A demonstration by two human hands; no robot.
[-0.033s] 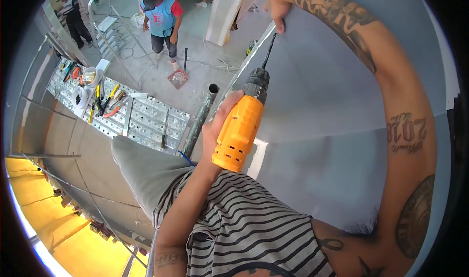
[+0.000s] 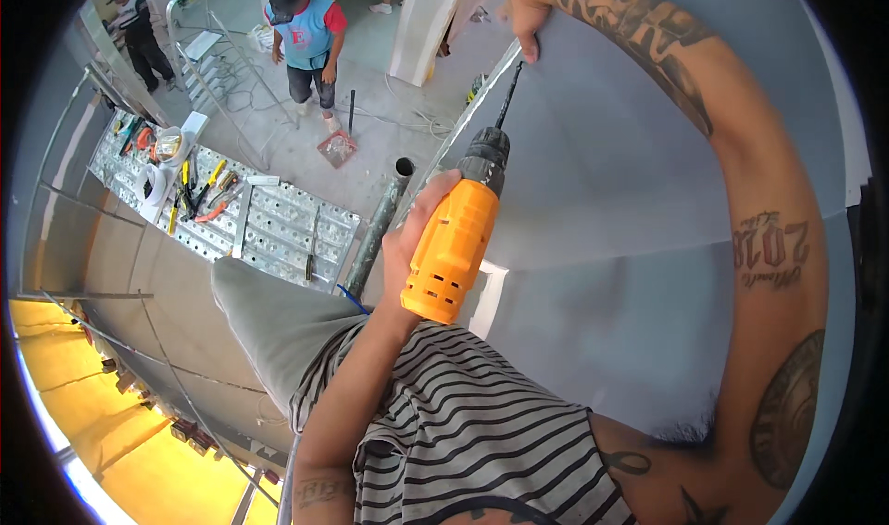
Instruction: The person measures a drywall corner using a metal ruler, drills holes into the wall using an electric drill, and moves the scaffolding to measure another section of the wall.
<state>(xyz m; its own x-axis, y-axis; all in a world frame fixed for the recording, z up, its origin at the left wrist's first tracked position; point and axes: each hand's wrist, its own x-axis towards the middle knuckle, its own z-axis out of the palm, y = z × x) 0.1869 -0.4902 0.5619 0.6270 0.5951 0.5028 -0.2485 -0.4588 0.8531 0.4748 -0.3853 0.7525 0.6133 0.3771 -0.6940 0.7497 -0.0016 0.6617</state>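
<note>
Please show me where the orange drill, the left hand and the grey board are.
orange drill [image 2: 456,247], head view, on its orange body.
left hand [image 2: 414,238], head view, on the fingers.
grey board [image 2: 602,155], head view, on its bare face.

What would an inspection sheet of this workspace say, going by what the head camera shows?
Surface: pale grey panel, smooth, filling the right of the view.
Job's things: orange power drill, its dark bit touching the panel near its edge.
Clutter: hand tools spread over a perforated metal platform below; a shovel on the floor.
Grips: left hand wrapped around the drill; right hand pressed on the panel edge beside the bit.
Cables: thin cords lying loose on the concrete floor.
Surroundings: two other people standing below, a grey pipe, scaffold rails, a yellow wall.
</note>
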